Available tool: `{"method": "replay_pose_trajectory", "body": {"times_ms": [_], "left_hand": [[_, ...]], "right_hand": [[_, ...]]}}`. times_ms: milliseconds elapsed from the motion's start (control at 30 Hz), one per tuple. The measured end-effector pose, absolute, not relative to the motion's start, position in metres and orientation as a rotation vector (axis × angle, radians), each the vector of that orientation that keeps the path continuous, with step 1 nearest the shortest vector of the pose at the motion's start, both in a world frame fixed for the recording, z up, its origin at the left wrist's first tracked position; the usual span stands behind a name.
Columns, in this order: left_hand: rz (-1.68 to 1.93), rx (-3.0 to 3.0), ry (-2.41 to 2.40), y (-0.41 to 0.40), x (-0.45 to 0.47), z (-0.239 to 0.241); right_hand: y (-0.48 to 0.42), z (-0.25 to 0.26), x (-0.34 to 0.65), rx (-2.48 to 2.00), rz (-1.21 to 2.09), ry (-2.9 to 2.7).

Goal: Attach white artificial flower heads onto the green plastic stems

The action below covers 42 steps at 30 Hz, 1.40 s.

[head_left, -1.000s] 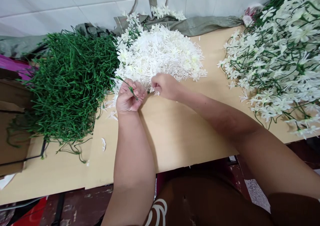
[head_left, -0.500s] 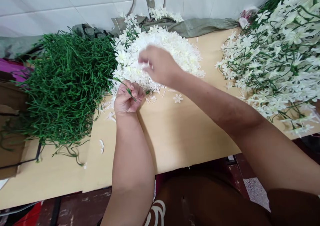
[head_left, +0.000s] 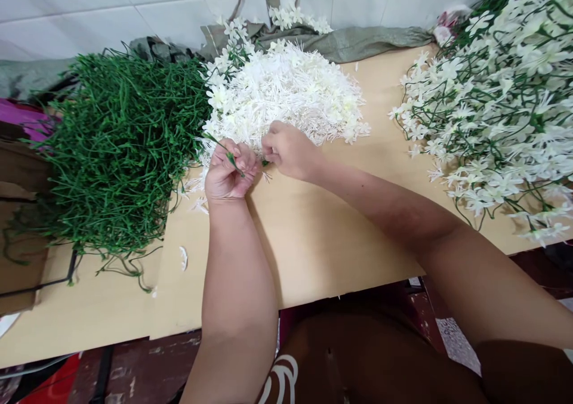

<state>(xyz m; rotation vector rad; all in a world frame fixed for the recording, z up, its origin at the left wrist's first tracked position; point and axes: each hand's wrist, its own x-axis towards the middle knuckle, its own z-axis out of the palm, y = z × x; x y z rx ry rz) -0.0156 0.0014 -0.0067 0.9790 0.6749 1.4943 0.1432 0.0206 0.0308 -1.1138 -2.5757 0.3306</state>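
Left hand (head_left: 230, 174): curled closed, pinching a thin green stem (head_left: 222, 148) between thumb and fingers; stem runs up and left out of the fist, tip over the edge of the white pile. Resting on the tan tabletop (head_left: 322, 231) at the near edge of the loose white blossoms (head_left: 286, 91).

Right hand (head_left: 290, 150): fingers drawn together, nearly closed, fingertips meeting the left hand's fingertips at the stem's lower end. Something small pinched there; too hidden by the fingers to tell what. Heel of the hand touching the near rim of the blossom pile.

Stem location: between the two hands, just in front of the blossom pile, centre-left of the tabletop.

Surroundings:
- Heap of bare green stems (head_left: 120, 147) to the left, touching the blossom pile, spilling over the table's left edge.
- Assembled sprays of white flowers on green stems (head_left: 496, 105) to the right, well apart from the hands.
- Grey-green sack cloth (head_left: 358, 40) along the back, against white wall tiles (head_left: 89, 4).
- A few stray white petals (head_left: 183, 258) on the tabletop, left of the left forearm.
- Brown cardboard (head_left: 18, 237) at far left, below the stem heap.
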Motion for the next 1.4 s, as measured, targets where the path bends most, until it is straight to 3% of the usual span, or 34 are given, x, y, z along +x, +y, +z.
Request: {"method": "replay_pose_trajectory", "body": {"times_ms": [400,567,767,833,967,1133,1400], "left_hand": [[1.558,0.955,0.558,-0.001,-0.017,-0.003],[1.535,0.971,0.5,0.0,-0.018,-0.007],[1.324,1.093,0.517,0.0,-0.017,-0.01],[1.199,1.14,0.578,0.0,-0.014,-0.008],[0.891,1.19,0.734,-0.001,-0.007,-0.001],[0.783,1.184,0.806,-0.001,-0.004,0.003],[0.767,1.145,0.78,0.001,-0.004,0.001]], "right_hand": [[0.002,0.03,0.127,-1.182,0.46,-2.779],[0.042,0.066,0.127,-1.157,0.542,-2.536],[0.058,0.112,0.146,-1.335,0.218,-2.25],[0.047,0.103,0.16,-1.434,0.152,-2.386],[0.019,0.062,0.175,-1.738,0.342,-2.575],[0.012,0.03,0.166,-1.613,0.42,-2.552],[0.045,0.046,0.17,-1.424,0.432,-2.577]]}}
